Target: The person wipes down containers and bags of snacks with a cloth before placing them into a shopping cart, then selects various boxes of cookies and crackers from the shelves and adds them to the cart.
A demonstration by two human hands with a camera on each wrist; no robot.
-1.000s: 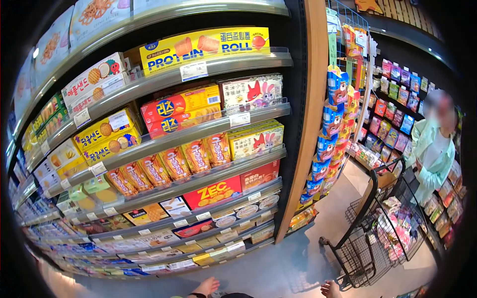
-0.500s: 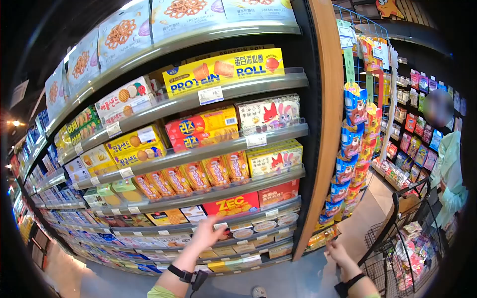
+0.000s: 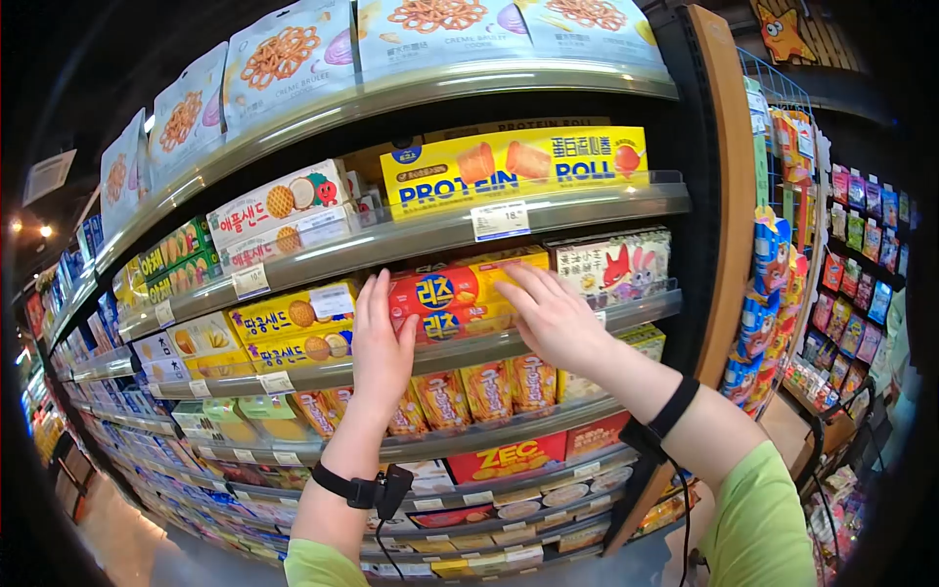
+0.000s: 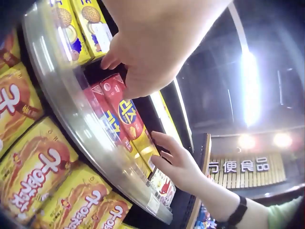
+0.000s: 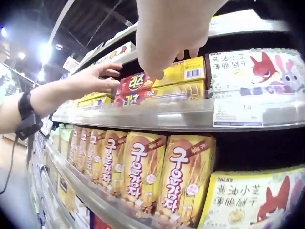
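Note:
Two red and yellow cracker boxes [image 3: 435, 291], stacked one on the other, lie on a shelf between my hands. At their left end is my left hand [image 3: 381, 344], its fingers extended upward and its thumb by the box front. My right hand [image 3: 556, 315] reaches over the yellow right part of the stack with its fingers stretched out. In the left wrist view, the red end of the upper cracker box [image 4: 116, 98] shows right under my left fingers. In the right wrist view, my right hand hides part of the upper box's top.
Yellow peanut biscuit boxes [image 3: 284, 323] lie left of the stack, a white fox-and-rabbit biscuit box [image 3: 614, 266] right. Above is a yellow protein roll box [image 3: 514, 166]; below stand several potato snack boxes [image 5: 143, 167]. A clear shelf lip [image 5: 157, 112] runs along the front.
Both hands have risen from low in view to the cracker boxes, one at each side. The shelf now looks closer, and the cart at the right has mostly slipped out of view.

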